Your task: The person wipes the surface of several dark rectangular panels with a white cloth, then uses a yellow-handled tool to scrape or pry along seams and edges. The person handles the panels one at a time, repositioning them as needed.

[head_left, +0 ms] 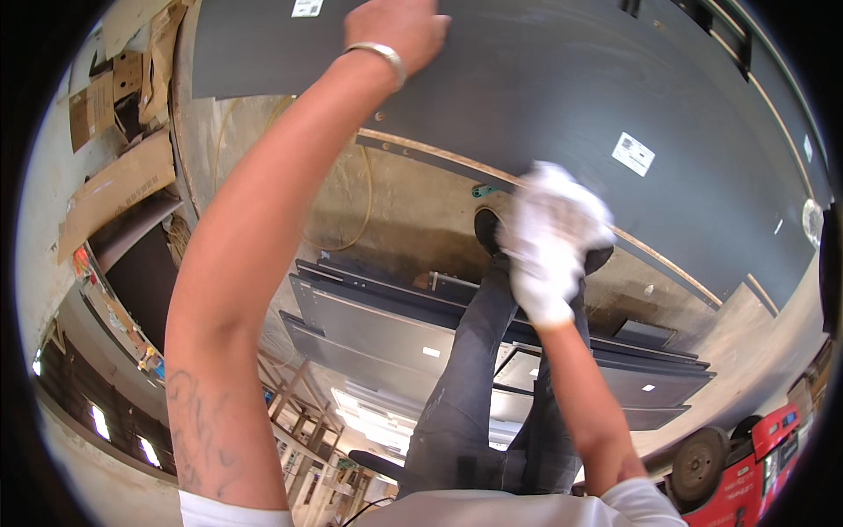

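Bare left hand (399, 33), cut off above, and gloved right hand (558, 228), blurred, are at a dark-grey panel (527, 97) with tan raw edge (421, 151) and white label (633, 155), beyond the partly hidden shoes (486, 231); whether either grips, I cannot tell.

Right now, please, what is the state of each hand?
Left hand: over the dark panel, partly out of view; open or closed cannot be told.
Right hand: gloved, blurred, over the panel's edge; cannot be told.
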A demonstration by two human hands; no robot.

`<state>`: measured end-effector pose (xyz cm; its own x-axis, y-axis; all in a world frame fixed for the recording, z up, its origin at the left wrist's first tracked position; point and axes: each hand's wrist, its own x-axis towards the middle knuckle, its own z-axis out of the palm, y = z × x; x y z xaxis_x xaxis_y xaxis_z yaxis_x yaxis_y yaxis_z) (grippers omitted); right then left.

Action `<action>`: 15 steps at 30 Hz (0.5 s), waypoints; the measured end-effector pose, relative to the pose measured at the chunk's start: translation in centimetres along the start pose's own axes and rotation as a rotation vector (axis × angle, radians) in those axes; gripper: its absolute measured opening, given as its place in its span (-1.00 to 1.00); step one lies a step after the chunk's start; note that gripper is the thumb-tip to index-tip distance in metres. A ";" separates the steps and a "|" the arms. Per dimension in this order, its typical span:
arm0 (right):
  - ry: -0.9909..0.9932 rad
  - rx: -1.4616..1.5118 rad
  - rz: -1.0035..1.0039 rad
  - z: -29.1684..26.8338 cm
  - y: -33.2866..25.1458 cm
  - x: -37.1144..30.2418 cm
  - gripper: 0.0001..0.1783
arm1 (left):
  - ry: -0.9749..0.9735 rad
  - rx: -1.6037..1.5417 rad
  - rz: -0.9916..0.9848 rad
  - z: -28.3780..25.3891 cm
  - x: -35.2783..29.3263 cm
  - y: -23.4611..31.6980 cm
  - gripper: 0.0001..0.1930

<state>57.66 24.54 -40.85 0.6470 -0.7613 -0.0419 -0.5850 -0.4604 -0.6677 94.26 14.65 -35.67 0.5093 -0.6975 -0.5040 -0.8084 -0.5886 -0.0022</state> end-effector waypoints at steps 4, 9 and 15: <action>-0.255 0.061 -0.099 8.6 -3.8 4.3 -0.29 | 0.287 -0.044 0.505 2.7 1.1 11.3 -0.43; -0.156 -0.113 -0.325 1.4 2.8 2.3 -0.43 | 0.592 -0.124 0.535 9.5 1.5 20.3 -0.25; 0.036 -0.561 0.076 -18.4 21.8 -9.0 -0.56 | 0.544 -0.090 0.474 11.3 2.2 19.6 -0.18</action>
<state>30.12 12.96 -41.38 0.5814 -0.8125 -0.0425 -0.8061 -0.5681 -0.1659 76.16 6.15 -46.62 0.2035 -0.9767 0.0680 -0.9632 -0.1872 0.1928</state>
